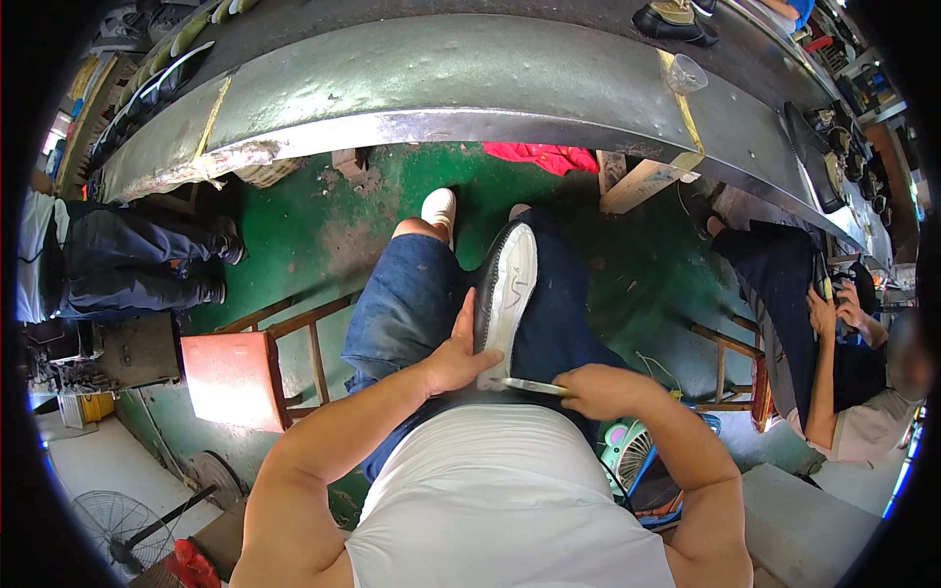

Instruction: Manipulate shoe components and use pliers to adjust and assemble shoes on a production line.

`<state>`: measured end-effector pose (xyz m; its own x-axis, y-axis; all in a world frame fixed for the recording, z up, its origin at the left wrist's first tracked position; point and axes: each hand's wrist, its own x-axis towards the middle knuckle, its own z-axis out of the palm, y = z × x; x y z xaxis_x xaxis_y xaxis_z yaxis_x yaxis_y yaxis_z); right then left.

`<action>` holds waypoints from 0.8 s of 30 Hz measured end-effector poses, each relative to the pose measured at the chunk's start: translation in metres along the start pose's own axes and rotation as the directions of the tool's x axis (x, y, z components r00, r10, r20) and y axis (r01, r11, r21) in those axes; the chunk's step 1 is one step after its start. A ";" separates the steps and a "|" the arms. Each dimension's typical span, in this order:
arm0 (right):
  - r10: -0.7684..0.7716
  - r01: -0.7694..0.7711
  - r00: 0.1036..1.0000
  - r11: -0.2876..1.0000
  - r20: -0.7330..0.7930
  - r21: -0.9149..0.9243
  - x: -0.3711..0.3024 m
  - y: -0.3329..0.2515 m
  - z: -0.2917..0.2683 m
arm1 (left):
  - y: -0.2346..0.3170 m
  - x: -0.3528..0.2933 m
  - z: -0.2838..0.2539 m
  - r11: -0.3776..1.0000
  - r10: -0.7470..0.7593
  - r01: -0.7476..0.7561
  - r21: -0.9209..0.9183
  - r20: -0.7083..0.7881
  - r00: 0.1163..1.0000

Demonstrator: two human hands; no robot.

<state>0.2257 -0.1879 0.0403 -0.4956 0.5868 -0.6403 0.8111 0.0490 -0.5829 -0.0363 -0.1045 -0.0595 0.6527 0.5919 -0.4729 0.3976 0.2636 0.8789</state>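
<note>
A dark shoe (482, 304) lies across my thighs with its pale sole (513, 294) facing up and its toe pointing away from me. My left hand (459, 361) grips the shoe at its left side near the heel, thumb pressed on the sole. In my right hand (602, 391) is a slim, flat, light-coloured tool (534, 386), held by its right end. Its tip touches or sits just over the heel end of the sole; the exact kind of tool cannot be made out.
A long metal-topped bench (441, 78) curves across in front, with shoes at its ends. A red-padded stool (235, 377) stands left, a green fan (627, 446) at my right hip. One person sits at right handling something dark; another person's legs (147, 260) show at left.
</note>
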 end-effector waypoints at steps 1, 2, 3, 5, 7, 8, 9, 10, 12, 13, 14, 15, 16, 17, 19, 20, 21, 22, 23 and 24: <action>-0.034 0.020 0.993 0.992 0.113 0.128 -0.004 0.001 -0.018 | -0.002 0.002 0.000 0.994 -0.008 0.012 -0.108 0.032 0.999; 0.106 -0.160 0.979 0.932 0.176 0.325 -0.009 -0.015 -0.041 | -0.001 0.001 -0.001 0.994 -0.009 0.012 -0.105 0.021 1.000; 0.104 -0.156 0.980 0.933 0.172 0.324 -0.006 -0.016 -0.037 | 0.003 -0.001 0.000 0.995 -0.003 0.004 -0.096 0.010 1.000; -0.006 0.284 0.863 0.833 -0.504 0.476 0.009 -0.010 -0.026 | 0.014 0.000 0.003 0.997 0.018 -0.018 -0.077 0.003 1.000; 0.035 0.380 0.715 0.819 -0.698 0.430 0.034 -0.006 -0.025 | 0.025 -0.002 0.006 0.976 0.069 -0.059 0.209 -0.041 0.997; 0.133 0.172 0.833 0.861 -0.538 0.478 0.042 0.003 -0.031 | 0.012 0.002 0.008 0.992 0.106 -0.102 0.077 -0.055 0.993; 0.248 -0.044 0.899 0.872 -0.361 0.488 0.049 0.011 -0.038 | 0.022 -0.004 0.001 0.988 0.082 -0.087 -0.130 -0.048 0.995; 0.208 0.003 0.903 0.872 -0.376 0.490 0.043 0.017 -0.044 | 0.030 -0.008 -0.007 0.968 0.065 -0.072 -0.240 -0.038 0.997; 0.162 0.093 0.824 0.906 -0.543 0.412 0.021 0.029 -0.053 | 0.056 -0.022 -0.026 0.848 -0.021 0.018 -0.530 0.000 1.000; 0.112 0.150 0.753 0.930 -0.648 0.335 0.015 0.036 -0.061 | 0.074 -0.036 -0.039 0.722 -0.090 0.083 -0.687 0.026 0.996; 0.116 0.090 0.690 0.966 -0.715 0.244 0.005 0.032 -0.078 | 0.083 -0.049 -0.050 0.693 -0.098 0.066 -0.718 -0.002 0.995; 0.112 0.022 0.624 0.987 -0.773 0.160 -0.006 0.026 -0.099 | 0.103 -0.059 -0.059 0.723 -0.050 -0.005 -0.691 -0.060 0.997; 0.081 0.021 0.540 0.994 -0.838 0.109 -0.010 0.025 -0.119 | 0.126 -0.063 -0.070 0.777 0.010 -0.092 -0.622 -0.133 0.991; 0.046 -0.046 0.471 0.999 -0.881 0.028 -0.015 0.027 -0.141 | 0.152 -0.058 -0.082 0.820 0.080 -0.174 -0.546 -0.191 0.978; -0.175 -0.152 0.260 0.964 -0.950 -0.219 -0.010 0.053 -0.182 | 0.204 -0.032 -0.112 0.794 0.186 -0.241 -0.558 -0.154 0.970; -0.216 -0.209 0.207 0.943 -0.954 -0.259 -0.005 0.066 -0.203 | 0.235 -0.012 -0.126 0.813 0.203 -0.249 -0.527 -0.145 0.968; -0.258 -0.267 0.158 0.918 -0.953 -0.293 0.001 0.077 -0.225 | 0.266 0.012 -0.141 0.830 0.218 -0.257 -0.495 -0.136 0.966; -0.295 -0.318 0.127 0.892 -0.947 -0.321 0.005 0.089 -0.245 | 0.293 0.046 -0.155 0.862 0.241 -0.286 -0.418 -0.160 0.957; -0.320 -0.354 0.108 0.873 -0.941 -0.337 0.010 0.099 -0.260 | 0.323 0.072 -0.165 0.891 0.271 -0.324 -0.319 -0.199 0.942; -0.303 -0.352 0.098 0.881 -0.948 -0.317 0.015 0.115 -0.268 | 0.351 0.110 -0.175 0.919 0.302 -0.342 -0.196 -0.209 0.930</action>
<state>0.3944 0.0433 0.0979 0.0006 0.8090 0.5878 0.9872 0.0933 -0.1294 0.0620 0.1857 0.2079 0.5925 0.7893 -0.1611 0.0155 0.1887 0.9819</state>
